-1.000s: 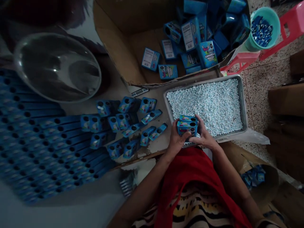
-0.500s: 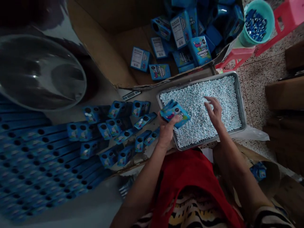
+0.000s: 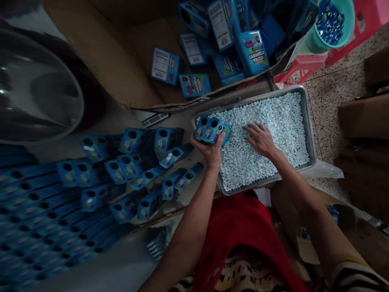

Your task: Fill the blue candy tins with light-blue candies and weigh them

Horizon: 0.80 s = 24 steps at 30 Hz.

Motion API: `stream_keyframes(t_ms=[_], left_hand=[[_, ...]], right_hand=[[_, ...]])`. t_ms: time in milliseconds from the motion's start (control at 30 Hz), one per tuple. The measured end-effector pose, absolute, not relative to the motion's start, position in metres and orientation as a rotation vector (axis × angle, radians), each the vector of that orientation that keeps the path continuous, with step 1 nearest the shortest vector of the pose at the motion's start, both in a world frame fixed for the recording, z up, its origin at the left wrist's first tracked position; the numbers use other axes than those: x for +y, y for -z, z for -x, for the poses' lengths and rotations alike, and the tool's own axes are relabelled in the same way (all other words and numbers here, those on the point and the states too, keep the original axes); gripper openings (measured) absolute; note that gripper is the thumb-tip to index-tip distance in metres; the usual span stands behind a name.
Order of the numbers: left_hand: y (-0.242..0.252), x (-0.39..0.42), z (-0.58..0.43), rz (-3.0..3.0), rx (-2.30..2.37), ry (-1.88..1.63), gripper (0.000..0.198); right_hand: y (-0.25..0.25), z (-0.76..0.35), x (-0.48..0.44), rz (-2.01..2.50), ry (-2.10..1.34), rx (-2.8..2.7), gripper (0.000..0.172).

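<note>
My left hand (image 3: 212, 151) is closed around two small blue candy boxes (image 3: 209, 129), held side by side over the near left corner of a metal tray (image 3: 310, 138). Their round holes face up toward me. The tray is filled with small pale blue and white candies (image 3: 273, 117). Over the middle of these candies is my right hand (image 3: 259, 139), palm down with fingers spread; its fingertips are at the candy surface, and I cannot tell whether they touch it. Left of the tray, several upright candy boxes (image 3: 148, 175) stand with their holes up.
A large cardboard box (image 3: 136, 91) with loose candy boxes lies beyond the tray. A teal bucket (image 3: 349, 30) of blue wrapped pieces stands on a pink stool (image 3: 306, 67). A big clear bowl (image 3: 39, 93) and dense rows of blue boxes (image 3: 45, 219) are at left.
My left hand has turned the boxes so their holes now face me. My right hand has moved left and lower over the candies. The view has shifted slightly.
</note>
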State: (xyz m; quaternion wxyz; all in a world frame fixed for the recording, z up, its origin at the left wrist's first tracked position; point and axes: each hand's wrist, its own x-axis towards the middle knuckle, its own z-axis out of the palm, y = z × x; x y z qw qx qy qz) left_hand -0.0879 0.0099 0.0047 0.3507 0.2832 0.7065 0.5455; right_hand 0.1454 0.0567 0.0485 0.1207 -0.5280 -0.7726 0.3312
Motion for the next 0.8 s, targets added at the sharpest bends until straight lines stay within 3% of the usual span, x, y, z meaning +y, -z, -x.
stream_keyframes(t_ms=[233,567,800], left_hand=[[0.008,0.017,0.051,-0.784,1.750,-1.427,0.082],[-0.022,0.015,-0.047,-0.621,1.584,-1.375,0.092],[-0.057,0.001,-0.004,-0.964,1.601,-1.280,0.107]], right_hand=[[-0.024,-0.179,0.040,1.723,-0.809,-1.651,0.053],[-0.013,-0.118,0.009,1.684,-0.942,-0.802,0.058],[-0.019,-0.142,0.015,1.308,-1.439,-0.109,0.058]])
